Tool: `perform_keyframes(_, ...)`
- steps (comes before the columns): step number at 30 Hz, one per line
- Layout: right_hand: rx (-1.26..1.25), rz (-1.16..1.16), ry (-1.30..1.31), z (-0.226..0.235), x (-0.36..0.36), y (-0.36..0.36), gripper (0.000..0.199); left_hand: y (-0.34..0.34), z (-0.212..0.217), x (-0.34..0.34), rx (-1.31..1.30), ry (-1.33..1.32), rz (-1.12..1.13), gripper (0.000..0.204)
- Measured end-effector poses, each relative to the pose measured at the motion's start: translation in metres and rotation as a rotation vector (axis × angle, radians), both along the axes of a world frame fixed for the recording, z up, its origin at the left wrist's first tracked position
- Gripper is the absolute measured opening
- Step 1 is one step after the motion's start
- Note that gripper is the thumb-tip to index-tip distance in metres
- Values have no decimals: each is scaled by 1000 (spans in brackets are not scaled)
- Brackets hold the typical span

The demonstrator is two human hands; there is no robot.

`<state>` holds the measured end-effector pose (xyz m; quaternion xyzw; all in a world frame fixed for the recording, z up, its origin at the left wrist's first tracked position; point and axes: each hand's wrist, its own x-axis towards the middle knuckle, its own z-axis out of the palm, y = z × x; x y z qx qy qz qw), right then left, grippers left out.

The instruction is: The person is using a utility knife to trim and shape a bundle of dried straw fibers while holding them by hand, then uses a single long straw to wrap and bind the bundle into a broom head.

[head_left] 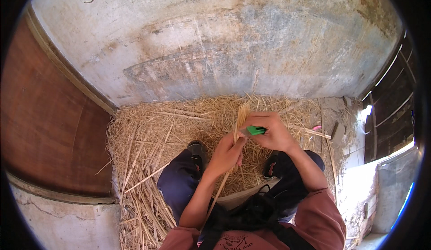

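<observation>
My left hand (226,153) grips a thin bundle of straw stalks (242,115) that stands upright in front of me, its lower end running down past my knee. My right hand (271,133) holds a small knife with a green handle (256,130), its blade pointing left against the stalks just above my left hand. Both hands meet over my lap, above the straw-covered floor.
Loose straw (152,138) covers the floor between a stained grey wall (215,43) and a brown wooden door (45,124) at left. My shoes (196,150) rest on the straw. Stone pieces (337,131) and a dark slatted gate (393,111) are at right.
</observation>
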<state>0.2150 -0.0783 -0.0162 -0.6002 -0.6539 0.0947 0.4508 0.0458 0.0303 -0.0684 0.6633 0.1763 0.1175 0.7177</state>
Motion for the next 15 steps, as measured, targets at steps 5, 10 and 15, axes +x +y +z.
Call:
perform_keyframes(5,111,-221,-1,0,10,4,15,1,9,-3,-6,45,26,25)
perform_keyframes(10,82,-457,207,0,47,-3,14,2,11,-1,-131,35,-11,36)
perform_keyframes(15,15,-157,125,23,29,-12,28,7,2,-2,-132,34,-27,27)
